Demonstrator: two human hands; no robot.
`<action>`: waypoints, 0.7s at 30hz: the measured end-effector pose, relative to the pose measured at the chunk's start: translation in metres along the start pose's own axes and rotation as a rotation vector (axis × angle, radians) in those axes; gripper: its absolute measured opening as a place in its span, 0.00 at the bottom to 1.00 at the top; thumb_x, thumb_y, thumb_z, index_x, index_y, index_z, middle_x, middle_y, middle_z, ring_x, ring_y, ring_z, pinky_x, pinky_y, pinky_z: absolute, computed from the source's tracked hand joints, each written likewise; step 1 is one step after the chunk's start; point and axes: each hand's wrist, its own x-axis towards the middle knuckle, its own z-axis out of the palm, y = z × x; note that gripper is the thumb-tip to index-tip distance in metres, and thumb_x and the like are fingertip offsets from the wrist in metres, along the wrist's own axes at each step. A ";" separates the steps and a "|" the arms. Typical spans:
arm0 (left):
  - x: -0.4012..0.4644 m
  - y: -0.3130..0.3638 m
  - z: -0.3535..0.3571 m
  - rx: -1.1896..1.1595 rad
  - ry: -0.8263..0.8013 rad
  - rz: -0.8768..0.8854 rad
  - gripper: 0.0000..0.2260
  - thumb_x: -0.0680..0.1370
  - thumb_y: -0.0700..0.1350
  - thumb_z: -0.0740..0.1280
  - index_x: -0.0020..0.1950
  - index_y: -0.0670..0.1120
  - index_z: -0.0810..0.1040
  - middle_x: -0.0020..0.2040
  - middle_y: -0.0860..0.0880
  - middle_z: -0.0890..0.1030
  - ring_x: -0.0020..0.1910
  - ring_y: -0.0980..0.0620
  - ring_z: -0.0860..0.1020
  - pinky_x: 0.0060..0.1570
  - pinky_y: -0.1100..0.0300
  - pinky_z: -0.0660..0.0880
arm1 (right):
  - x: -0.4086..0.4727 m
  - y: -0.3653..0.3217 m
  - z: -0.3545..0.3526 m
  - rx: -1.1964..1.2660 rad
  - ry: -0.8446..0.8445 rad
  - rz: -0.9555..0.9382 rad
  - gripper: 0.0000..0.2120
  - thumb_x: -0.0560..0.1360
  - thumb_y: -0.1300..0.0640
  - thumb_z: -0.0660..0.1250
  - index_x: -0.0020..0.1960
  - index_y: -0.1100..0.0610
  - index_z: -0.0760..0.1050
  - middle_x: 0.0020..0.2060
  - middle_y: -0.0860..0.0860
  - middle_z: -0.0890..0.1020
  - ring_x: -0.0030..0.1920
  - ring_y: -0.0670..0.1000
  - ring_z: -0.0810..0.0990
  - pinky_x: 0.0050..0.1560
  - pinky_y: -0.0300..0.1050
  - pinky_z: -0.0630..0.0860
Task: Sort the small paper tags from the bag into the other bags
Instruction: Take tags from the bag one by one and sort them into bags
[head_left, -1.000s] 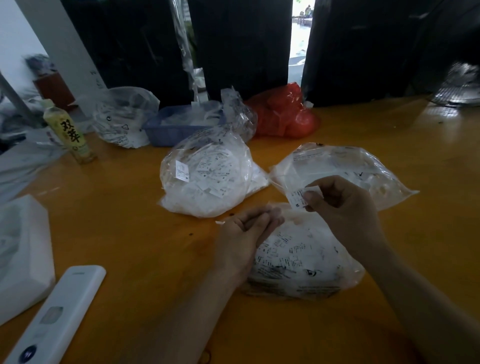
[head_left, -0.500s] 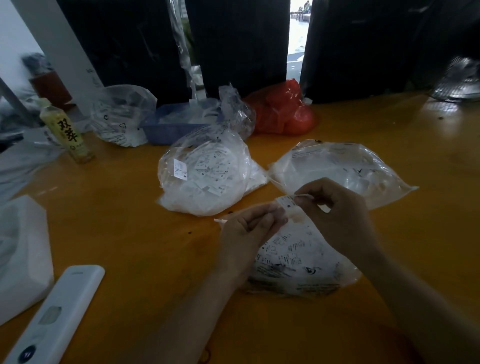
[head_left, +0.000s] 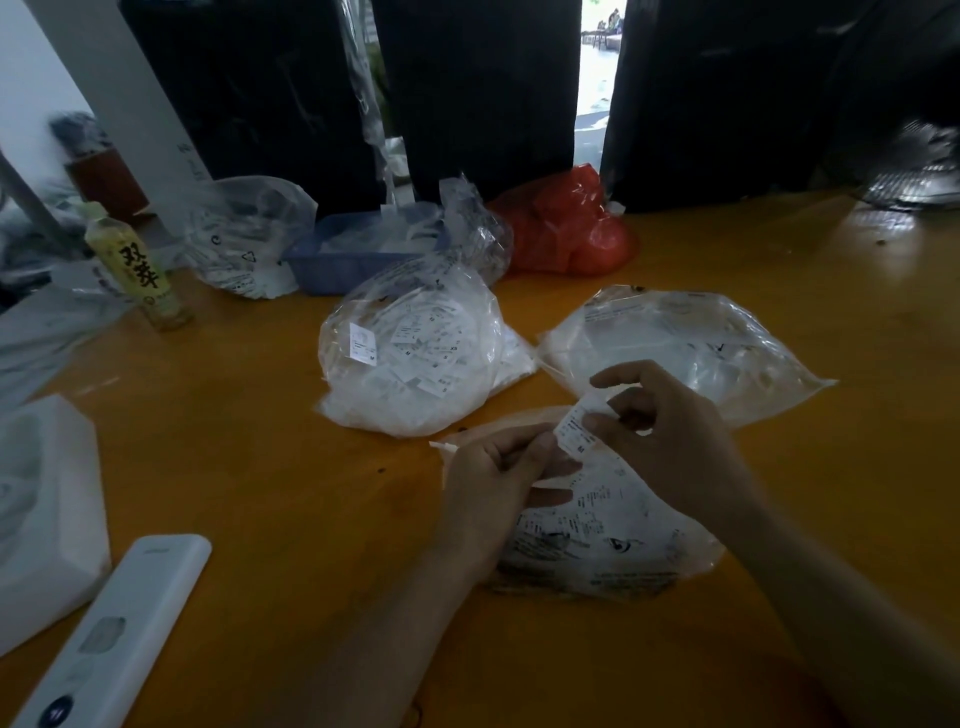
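White and printed, the small paper tag (head_left: 575, 435) is pinched by right hand (head_left: 670, 441) fingers above the near clear plastic bag (head_left: 613, 525), left hand (head_left: 498, 483) fingers touching its lower end, long axis slanting toward the bench's far edge.

I pinch one small white printed tag (head_left: 574, 435) over the nearest clear bag (head_left: 613, 525), which lies flat on the counter. Two more tag-filled clear bags sit beyond: a plump one (head_left: 415, 358) and a flatter one (head_left: 691, 343).
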 end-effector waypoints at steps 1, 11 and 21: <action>0.000 0.001 0.000 0.002 0.005 -0.006 0.09 0.82 0.46 0.70 0.59 0.47 0.87 0.52 0.45 0.88 0.52 0.46 0.87 0.41 0.58 0.84 | 0.000 0.000 0.000 0.003 0.004 0.008 0.13 0.75 0.54 0.75 0.57 0.46 0.76 0.38 0.38 0.83 0.42 0.36 0.82 0.44 0.28 0.77; 0.000 0.006 0.002 0.038 0.119 -0.011 0.15 0.74 0.57 0.73 0.55 0.51 0.89 0.49 0.48 0.88 0.42 0.49 0.87 0.34 0.59 0.82 | -0.003 -0.001 0.006 -0.054 -0.112 -0.081 0.10 0.76 0.52 0.74 0.57 0.48 0.84 0.44 0.40 0.84 0.44 0.39 0.83 0.48 0.34 0.80; -0.001 0.016 -0.001 0.294 0.083 0.139 0.15 0.78 0.42 0.75 0.62 0.56 0.82 0.55 0.58 0.87 0.49 0.57 0.86 0.46 0.64 0.81 | 0.001 0.001 -0.004 -0.002 -0.097 -0.042 0.08 0.78 0.51 0.71 0.55 0.42 0.83 0.42 0.37 0.85 0.43 0.41 0.84 0.45 0.39 0.81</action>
